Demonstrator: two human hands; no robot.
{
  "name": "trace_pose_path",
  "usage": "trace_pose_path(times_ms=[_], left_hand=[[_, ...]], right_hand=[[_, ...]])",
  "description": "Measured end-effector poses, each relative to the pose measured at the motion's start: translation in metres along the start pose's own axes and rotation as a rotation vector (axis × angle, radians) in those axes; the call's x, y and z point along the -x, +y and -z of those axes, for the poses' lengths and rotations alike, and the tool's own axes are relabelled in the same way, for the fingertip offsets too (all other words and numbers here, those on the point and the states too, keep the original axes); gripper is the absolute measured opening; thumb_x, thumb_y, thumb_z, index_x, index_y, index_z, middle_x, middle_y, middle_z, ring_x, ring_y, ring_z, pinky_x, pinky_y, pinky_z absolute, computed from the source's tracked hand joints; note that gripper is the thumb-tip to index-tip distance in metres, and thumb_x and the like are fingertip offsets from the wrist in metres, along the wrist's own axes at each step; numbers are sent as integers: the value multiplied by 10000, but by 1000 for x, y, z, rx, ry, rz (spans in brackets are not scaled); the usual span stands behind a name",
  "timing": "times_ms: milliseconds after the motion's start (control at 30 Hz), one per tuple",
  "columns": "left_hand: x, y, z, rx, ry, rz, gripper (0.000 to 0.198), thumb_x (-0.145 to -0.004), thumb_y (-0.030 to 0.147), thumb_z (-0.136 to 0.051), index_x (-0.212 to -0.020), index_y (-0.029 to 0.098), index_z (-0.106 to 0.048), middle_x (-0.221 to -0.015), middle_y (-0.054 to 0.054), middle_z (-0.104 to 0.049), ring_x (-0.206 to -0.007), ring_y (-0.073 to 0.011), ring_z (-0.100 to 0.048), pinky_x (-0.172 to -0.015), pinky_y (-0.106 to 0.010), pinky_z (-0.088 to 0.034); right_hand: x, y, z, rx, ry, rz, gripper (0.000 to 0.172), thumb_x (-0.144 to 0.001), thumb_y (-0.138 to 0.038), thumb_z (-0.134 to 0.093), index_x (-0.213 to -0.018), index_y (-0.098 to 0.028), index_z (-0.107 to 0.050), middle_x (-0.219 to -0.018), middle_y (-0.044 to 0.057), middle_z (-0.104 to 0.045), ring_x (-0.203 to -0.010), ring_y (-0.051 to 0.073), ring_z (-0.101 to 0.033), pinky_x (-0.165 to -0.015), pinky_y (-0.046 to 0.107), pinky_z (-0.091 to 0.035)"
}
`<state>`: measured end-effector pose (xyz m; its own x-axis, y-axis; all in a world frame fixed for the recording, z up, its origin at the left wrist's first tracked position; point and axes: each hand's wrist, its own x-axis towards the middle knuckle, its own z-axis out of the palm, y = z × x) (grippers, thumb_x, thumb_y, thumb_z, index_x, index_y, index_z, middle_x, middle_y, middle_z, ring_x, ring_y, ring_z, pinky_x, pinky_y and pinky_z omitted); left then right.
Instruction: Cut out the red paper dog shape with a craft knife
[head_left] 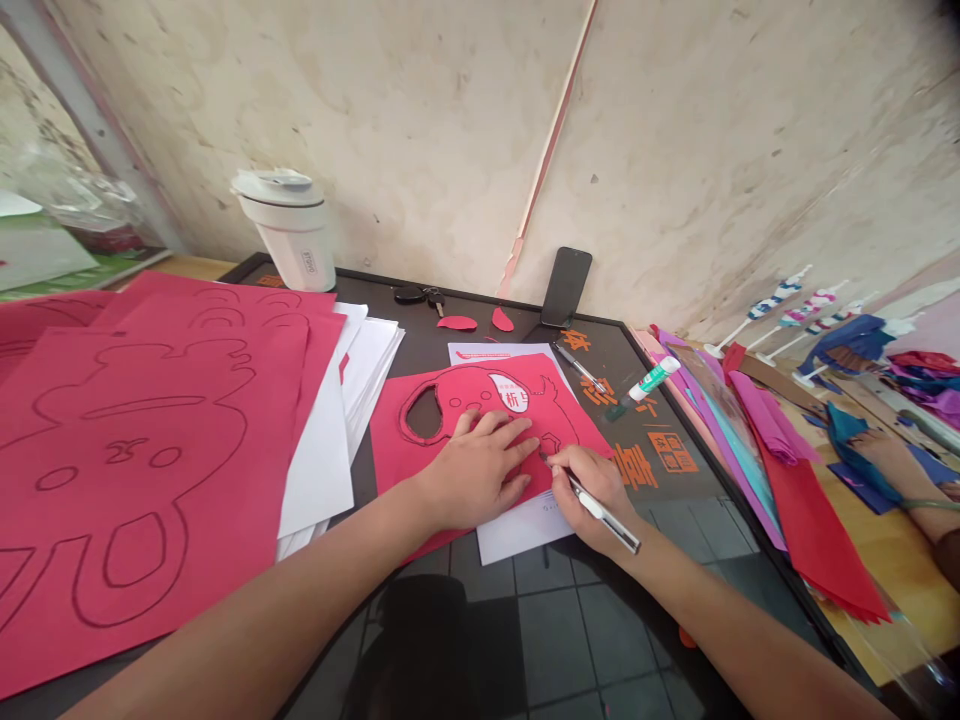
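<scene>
A red paper sheet [397,480] with a drawn animal outline lies in front of me, with two ear-shaped openings cut through it. My left hand [480,460] is spread flat on the sheet, fingers apart. In my right hand [596,495] is a slim white-and-black craft knife [604,515], its tip touching the red paper near a small drawn shape. White printed paper [517,535] shows beneath the sheet. Two red cut-out pieces, a longer one [457,323] and a shorter one [502,319], rest beyond it.
Large red drawn sheets [225,480] and white papers [322,470] are stacked at left. A white cup [289,230], keys [435,300], phone [566,287], pen [581,367] and glue stick [652,378] surround the work. Coloured paper [817,520] and another person's hand [892,460] are at right.
</scene>
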<state>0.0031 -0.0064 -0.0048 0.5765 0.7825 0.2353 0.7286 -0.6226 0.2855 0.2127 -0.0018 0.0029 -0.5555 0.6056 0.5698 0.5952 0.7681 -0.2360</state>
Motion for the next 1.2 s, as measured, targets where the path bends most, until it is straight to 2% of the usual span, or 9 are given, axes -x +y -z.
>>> trace_pose_path(times_ms=[400, 533, 667, 867, 1067, 1200], left_hand=[[-1, 1, 1, 15, -7, 3, 461, -984, 393, -417, -1388, 216, -547, -1508, -83, -459, -1287, -351, -420, -1068, -593, -268], [0, 0, 0, 33, 16, 22, 491, -976, 406, -432, -1407, 190, -525, -1493, -89, -481, -1288, -348, -421, -1085, -587, -248], [1, 0, 0, 55, 15, 54, 543, -969, 441, -450, -1425, 150, -500, -1478, -105, -498, -1300, -346, -418, -1102, -578, -235], [1, -1, 0, 55, 25, 38, 531, -972, 444, -442, -1424, 173, -504, -1479, -98, -498, -1285, -340, -434, -1091, -577, -240], [2, -1, 1, 32, 12, 39, 518, -980, 452, -440, -1422, 190, -506, -1482, -94, -495, -1289, -345, -428, -1074, -578, -259], [2, -2, 2, -6, 12, -10, 434, -993, 412, -427, -1376, 258, -561, -1508, -81, -462, -1273, -353, -437, -1059, -621, -260]], right_hand=[[0, -1, 7, -51, -1, 10, 150, -898, -124, -443, -880, -201, -571, -739, 43, -672, -660, 172, -651, -622, 274, -513], [-5, 9, 19, -160, -23, -120, 128, -910, -193, -541, -1009, -201, -620, -841, 39, -730, -720, 161, -697, -670, 254, -541], [-7, 21, 25, -283, -107, -222, 99, -902, -252, -596, -932, -207, -680, -821, 27, -758, -710, 158, -712, -656, 241, -545], [-5, 23, 22, -302, -156, -188, 117, -908, -251, -592, -903, -198, -696, -755, 20, -739, -627, 141, -673, -594, 240, -515], [-7, 19, 24, -261, -164, -83, 116, -914, -216, -567, -907, -201, -681, -764, 21, -725, -667, 141, -681, -643, 245, -533], [-8, 26, 24, -294, -193, -56, 119, -914, -204, -571, -912, -195, -690, -789, 32, -734, -703, 144, -692, -674, 251, -541]])
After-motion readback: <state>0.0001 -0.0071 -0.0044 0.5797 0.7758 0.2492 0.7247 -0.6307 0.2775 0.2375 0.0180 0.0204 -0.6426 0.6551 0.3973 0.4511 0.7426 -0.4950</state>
